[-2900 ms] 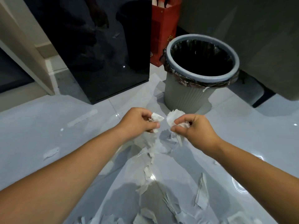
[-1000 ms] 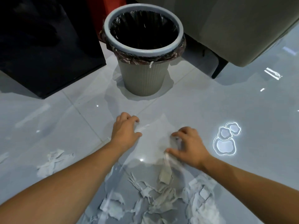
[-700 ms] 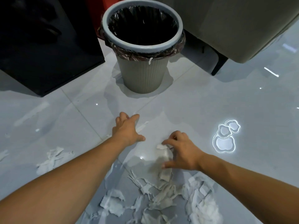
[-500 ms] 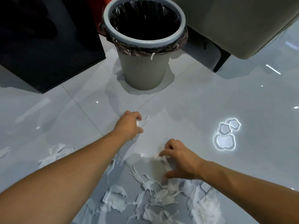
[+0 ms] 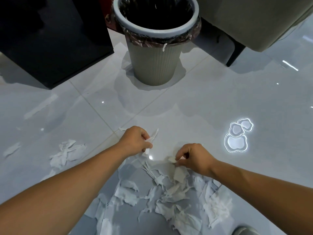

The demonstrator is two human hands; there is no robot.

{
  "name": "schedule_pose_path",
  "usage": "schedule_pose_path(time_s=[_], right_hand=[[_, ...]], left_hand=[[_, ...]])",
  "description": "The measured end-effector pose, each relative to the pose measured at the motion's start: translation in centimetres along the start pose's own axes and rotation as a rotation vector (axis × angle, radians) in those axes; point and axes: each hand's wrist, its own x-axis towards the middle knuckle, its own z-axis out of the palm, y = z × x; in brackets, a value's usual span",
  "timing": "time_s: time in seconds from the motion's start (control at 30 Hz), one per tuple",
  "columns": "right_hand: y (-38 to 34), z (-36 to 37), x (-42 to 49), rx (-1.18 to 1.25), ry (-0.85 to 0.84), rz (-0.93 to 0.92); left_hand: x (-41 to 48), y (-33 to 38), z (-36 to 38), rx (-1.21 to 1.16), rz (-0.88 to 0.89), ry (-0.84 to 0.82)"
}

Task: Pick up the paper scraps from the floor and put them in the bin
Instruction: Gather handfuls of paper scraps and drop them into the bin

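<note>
My left hand (image 5: 135, 141) is closed around a thin white paper scrap (image 5: 153, 135) just above the glossy floor. My right hand (image 5: 194, 158) pinches another scrap (image 5: 172, 159) at its fingertips, with a larger piece (image 5: 179, 173) hanging below. Several torn white scraps (image 5: 162, 197) lie heaped on the floor beneath both arms, and a smaller clump (image 5: 66, 154) lies to the left. The beige ribbed bin (image 5: 153, 65) with a grey rim and black liner stands upright beyond my hands, open at the top.
A black cabinet (image 5: 50, 39) stands to the left of the bin. A beige seat (image 5: 254, 22) on a dark leg (image 5: 234, 56) is at the right. Light reflections (image 5: 237, 138) shine on the tiles.
Both hands have drawn back toward the scrap heap. The left hand has closed on a thin scrap, and the right hand has lifted a piece off the floor.
</note>
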Motion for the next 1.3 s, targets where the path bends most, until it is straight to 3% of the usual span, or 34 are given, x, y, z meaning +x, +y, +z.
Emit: schedule_pose_path(time_s=[0.13,0.33,0.53,0.67,0.8,1.03,1.17,1.3], right_hand=[[-1.9,-1.3,0.0,0.355,0.054,0.135],[-9.8,-9.4,0.6,0.638,0.230,-0.057],[-19.6,-21.1,6.6,0.702,0.608,-0.192],[-23.9,-25.6,12.5,0.698,0.763,-0.129],[-24.5,-25.9,15.6,0.557,0.731,0.030],[-20.3,-23.8,11.0,0.463,0.797,-0.010],[-15.7,-19.5,4.1,0.382,0.572,0.017],[-8.7,-12.5,-3.4,0.154,0.245,0.156]], left_hand=[[-1.5,1.0,-1.3,-0.258,-0.034,-0.011],[-3.8,8.1,-8.7,-0.665,0.198,0.091],[-2.7,17.3,-18.6,-0.654,0.486,0.377],[1.1,21.2,-22.8,-0.559,0.386,0.493],[3.1,22.0,-23.6,-0.441,0.219,0.472],[-0.2,19.3,-21.1,-0.601,0.273,0.472],[-2.5,14.9,-16.1,-0.470,0.273,0.335],[-4.6,9.1,-8.0,-0.360,0.134,0.083]])
